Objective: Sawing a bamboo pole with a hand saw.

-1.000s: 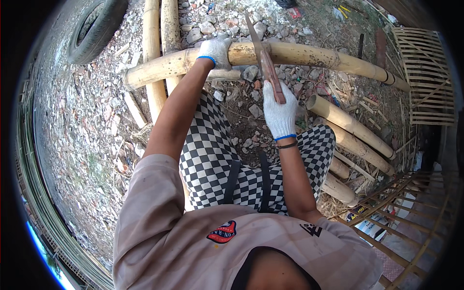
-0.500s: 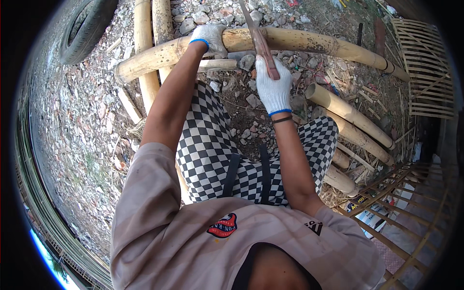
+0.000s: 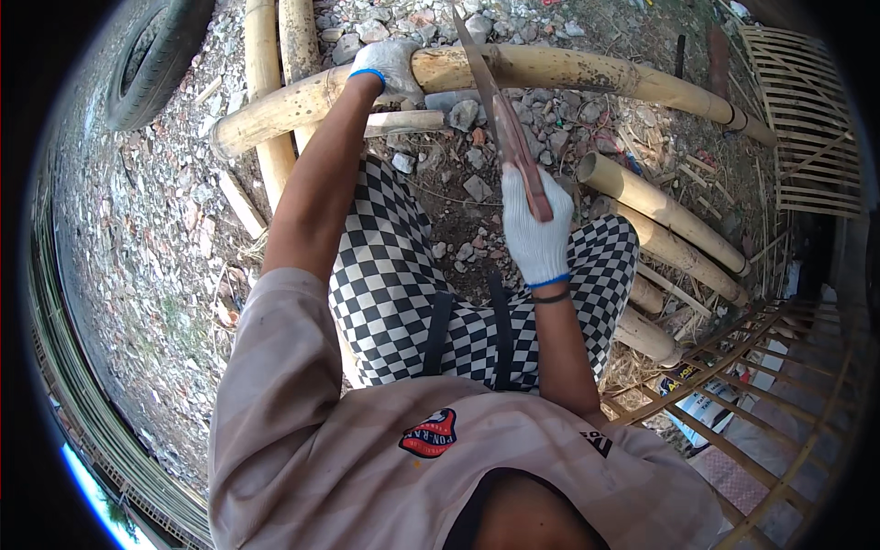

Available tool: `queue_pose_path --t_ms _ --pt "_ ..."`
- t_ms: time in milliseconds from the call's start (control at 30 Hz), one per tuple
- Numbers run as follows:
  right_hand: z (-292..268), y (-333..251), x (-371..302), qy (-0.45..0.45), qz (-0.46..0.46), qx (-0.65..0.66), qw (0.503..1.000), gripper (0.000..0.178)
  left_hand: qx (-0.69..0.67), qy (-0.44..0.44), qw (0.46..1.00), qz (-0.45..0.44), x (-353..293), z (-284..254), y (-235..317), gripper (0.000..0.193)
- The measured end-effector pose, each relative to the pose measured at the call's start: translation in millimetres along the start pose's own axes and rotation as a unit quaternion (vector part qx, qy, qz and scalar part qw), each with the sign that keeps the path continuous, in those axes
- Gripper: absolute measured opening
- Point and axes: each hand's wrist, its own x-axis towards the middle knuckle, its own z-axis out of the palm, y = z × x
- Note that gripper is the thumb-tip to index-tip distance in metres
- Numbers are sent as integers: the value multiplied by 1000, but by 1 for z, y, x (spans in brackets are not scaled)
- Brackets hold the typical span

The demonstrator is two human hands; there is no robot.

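A long, thick bamboo pole (image 3: pixel 587 71) lies crosswise in front of me, resting on two other bamboo poles at its left end. My left hand (image 3: pixel 390 69), in a white knit glove, is closed over the top of this pole. In my gloved right hand (image 3: pixel 536 225) is the handle of a hand saw (image 3: pixel 500 119). The saw's blade lies across the pole, just right of my left hand, its tip pointing away from me. Whether its teeth sit in a cut cannot be made out.
Two bamboo poles (image 3: pixel 261 55) run away from me under the crosswise one. Several cut bamboo lengths (image 3: pixel 665 215) lie by my right knee. A tyre (image 3: pixel 151 64) rests at far left, slatted bamboo panels (image 3: pixel 807 119) at right. Rubble (image 3: pixel 170 266) covers the ground.
My right hand has drawn the saw back toward me and slightly right, so more blade shows on my side of the pole. My left hand keeps its hold on the pole.
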Motion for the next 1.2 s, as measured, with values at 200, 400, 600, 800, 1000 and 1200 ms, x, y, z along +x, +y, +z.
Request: queue_pose_path --t_ms 200,400,600,800,1000,1200 --pt "-1 7 -5 -10 -2 -6 1000 27 9 45 999 -6 -2 5 -11 95" --pt "-10 -6 3 -20 7 -33 999 27 -7 29 999 13 -6 5 2 85" --pt "10 -3 15 -40 -7 -53 998 26 3 80 997 14 -11 8 -16 81" --pt "51 50 69 -18 -44 -36 998 32 -49 -19 997 57 -17 9 7 84" --pt "64 81 47 43 -34 24 998 32 -23 21 999 37 -27 4 16 82" --pt "97 147 48 71 -42 49 995 27 93 163 982 -14 -7 17 26 84"
